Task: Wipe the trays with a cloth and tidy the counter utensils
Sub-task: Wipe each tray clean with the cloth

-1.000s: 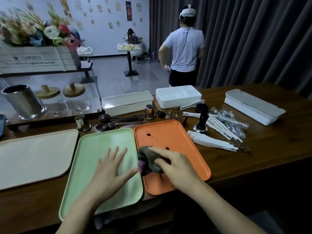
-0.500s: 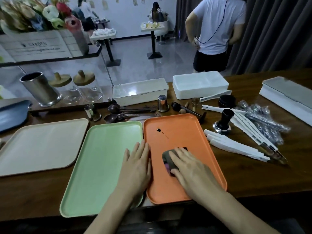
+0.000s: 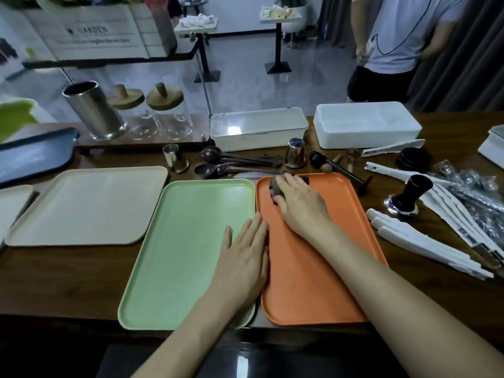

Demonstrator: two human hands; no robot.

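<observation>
- Head view: right hand [image 3: 298, 204] closed over a dark cloth [image 3: 275, 188], mostly hidden, at the orange tray's [image 3: 313, 282] far left corner.
- Left hand [image 3: 242, 264] flat, fingers spread, empty, across the seam with the green tray [image 3: 185, 249].
- Utensils beyond blurred.

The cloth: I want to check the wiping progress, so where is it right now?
The cloth is at the far left corner of the orange tray, bunched under the right hand, just in front of the spoons.
</observation>
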